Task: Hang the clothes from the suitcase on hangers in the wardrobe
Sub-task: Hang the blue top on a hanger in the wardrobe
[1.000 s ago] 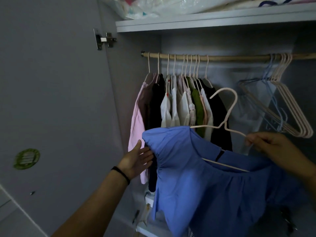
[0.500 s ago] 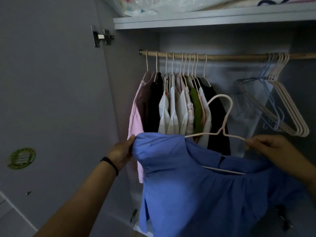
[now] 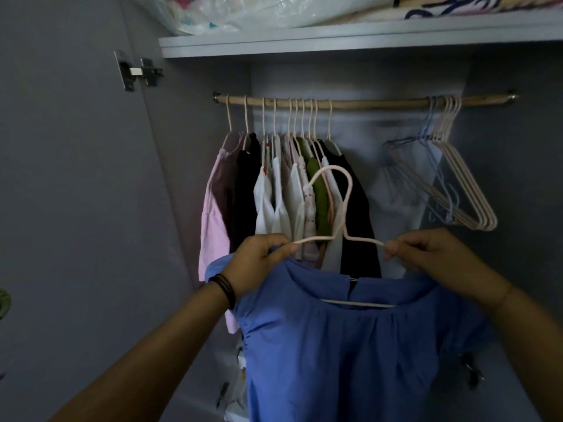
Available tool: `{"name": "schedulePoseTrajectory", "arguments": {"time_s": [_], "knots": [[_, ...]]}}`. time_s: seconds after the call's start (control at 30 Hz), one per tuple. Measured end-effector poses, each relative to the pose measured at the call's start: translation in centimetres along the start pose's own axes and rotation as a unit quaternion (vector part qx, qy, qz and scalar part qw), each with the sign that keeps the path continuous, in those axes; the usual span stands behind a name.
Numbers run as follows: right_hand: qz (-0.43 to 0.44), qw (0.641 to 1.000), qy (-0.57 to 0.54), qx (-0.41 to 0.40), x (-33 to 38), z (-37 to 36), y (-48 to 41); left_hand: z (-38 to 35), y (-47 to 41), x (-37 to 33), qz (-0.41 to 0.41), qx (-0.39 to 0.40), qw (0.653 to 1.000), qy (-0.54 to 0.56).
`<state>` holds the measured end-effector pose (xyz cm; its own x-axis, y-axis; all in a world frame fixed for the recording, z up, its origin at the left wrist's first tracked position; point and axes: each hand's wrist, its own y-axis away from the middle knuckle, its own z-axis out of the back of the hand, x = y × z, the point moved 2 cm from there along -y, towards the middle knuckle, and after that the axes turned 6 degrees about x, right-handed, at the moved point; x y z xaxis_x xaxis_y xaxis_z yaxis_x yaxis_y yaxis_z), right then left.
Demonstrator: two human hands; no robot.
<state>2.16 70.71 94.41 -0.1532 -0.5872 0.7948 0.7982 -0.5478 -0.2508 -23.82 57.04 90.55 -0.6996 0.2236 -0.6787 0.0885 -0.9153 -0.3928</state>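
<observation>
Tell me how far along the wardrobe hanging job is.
Done: about ten garments already hang at the left of the rod. In hand: the left hand and right hand hold a blue top on a pink hanger, below the rod. Left: hooking it on; the suitcase is out of view.

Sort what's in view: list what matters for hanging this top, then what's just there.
In use: blue top, pink hanger, left hand, right hand, wooden rail.

Just there: hung clothes, spare hangers, shelf bags, door hinge.
</observation>
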Motion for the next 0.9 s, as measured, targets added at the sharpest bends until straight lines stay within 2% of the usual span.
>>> {"name": "schedulePoseTrajectory", "arguments": {"time_s": [0.13,0.3,0.43,0.6,0.73,0.9], "knots": [[-0.012,0.999,0.033,0.027,-0.2,2.0,3.0,-0.6,-0.4,-0.2,-0.004,-0.016,0.998,0.062],[-0.069,0.994,0.067,-0.041,-1.7,4.6,8.5,-1.6,-1.7,0.2,0.0,-0.002,0.994,0.112],[-0.092,0.989,0.078,-0.086,-2.1,4.4,11.2,-4.1,-3.3,-1.1,-0.032,0.037,0.994,0.096],[-0.139,0.983,0.035,-0.116,-1.5,3.8,15.0,-6.9,-4.8,-2.0,-0.036,0.079,0.989,0.121],[-0.197,0.964,-0.022,-0.176,-1.0,3.1,19.7,-9.4,-5.3,-3.6,-0.075,0.045,0.988,0.124],[-0.266,0.937,-0.007,-0.228,0.1,2.4,24.1,-13.6,-4.1,-5.6,-0.019,0.048,0.975,0.217]]}}
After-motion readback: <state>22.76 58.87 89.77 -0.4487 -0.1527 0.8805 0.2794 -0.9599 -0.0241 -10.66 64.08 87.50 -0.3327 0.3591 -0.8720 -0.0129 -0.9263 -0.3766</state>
